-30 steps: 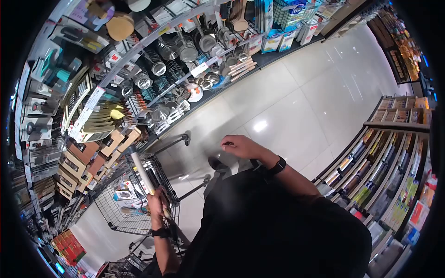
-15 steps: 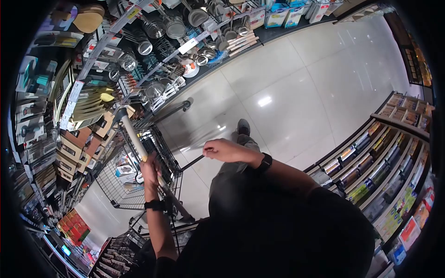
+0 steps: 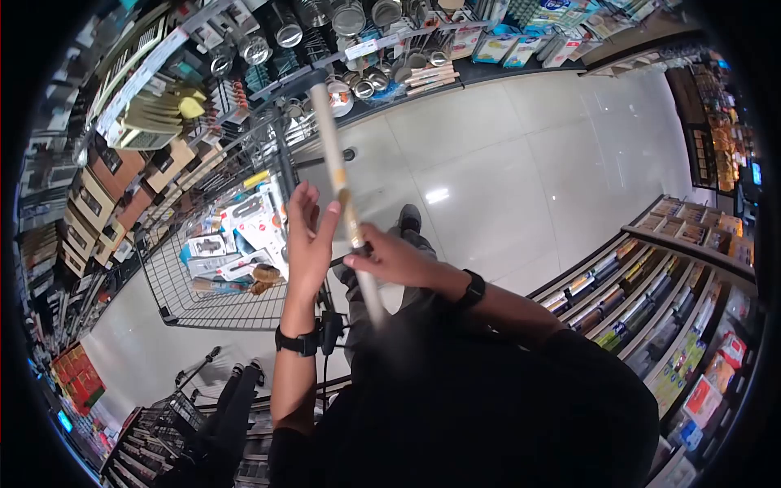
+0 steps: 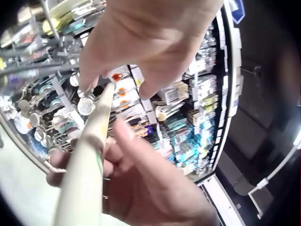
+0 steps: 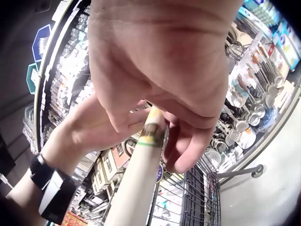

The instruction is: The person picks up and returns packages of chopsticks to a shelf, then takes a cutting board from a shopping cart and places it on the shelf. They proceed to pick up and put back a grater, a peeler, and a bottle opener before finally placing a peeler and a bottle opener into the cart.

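In the head view a pale shopping cart handle (image 3: 329,138) with a yellow section slants between both hands. My left hand (image 3: 311,248) is left of it, fingers extended and thumb raised beside the bar. My right hand (image 3: 394,259) is at the handle's lower half, its fingers curled about the bar. The right wrist view has the bar passing between the right thumb and fingers (image 5: 183,153). Beyond the left hand, the cart basket (image 3: 220,324) carries packaged goods (image 3: 244,232) and a brown-tipped brush-like item (image 3: 265,276).
Shelves of hanging ladles and strainers (image 3: 350,20) run along the far side, with brown boxes (image 3: 118,175) at left. A rack of packets (image 3: 634,301) stands at right. Tiled floor (image 3: 480,154) lies between. Another person's legs (image 3: 236,398) and cart (image 3: 163,423) are behind.
The cart and its handle have swung right, nearer the body. My left hand has loosened from the handle and straightened its fingers. My right hand, earlier apart from it, now meets it.
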`<act>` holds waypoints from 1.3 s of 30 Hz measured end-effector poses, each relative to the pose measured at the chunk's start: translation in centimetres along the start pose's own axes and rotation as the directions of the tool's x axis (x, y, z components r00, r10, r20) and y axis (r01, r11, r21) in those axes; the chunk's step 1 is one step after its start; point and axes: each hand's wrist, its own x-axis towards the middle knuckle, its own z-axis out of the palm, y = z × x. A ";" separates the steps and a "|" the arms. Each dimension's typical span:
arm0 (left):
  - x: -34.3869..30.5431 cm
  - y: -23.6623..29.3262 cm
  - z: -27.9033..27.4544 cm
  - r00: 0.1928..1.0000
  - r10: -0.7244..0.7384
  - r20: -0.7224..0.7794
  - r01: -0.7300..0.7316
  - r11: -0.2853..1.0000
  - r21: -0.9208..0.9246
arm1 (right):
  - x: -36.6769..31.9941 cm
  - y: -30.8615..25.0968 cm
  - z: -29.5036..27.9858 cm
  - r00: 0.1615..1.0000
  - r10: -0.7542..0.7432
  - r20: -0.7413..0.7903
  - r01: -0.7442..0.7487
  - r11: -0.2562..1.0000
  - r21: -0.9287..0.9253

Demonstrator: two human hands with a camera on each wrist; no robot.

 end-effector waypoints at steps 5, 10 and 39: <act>-2.3 -1.9 -11.9 0.982 0.156 0.110 -0.176 0.962 0.207 | -3.1 0.6 3.9 0.904 0.009 -0.427 -0.042 0.997 -0.068; -1.1 -9.2 -29.9 0.970 0.185 -0.157 -0.086 0.866 0.493 | -6.8 2.2 6.9 0.735 0.065 -0.675 -0.295 0.927 -0.232; -6.7 -23.3 -38.5 0.988 -0.111 -0.104 0.150 0.826 0.543 | -6.1 5.6 10.2 0.807 -0.280 -0.521 -0.169 0.734 -0.657</act>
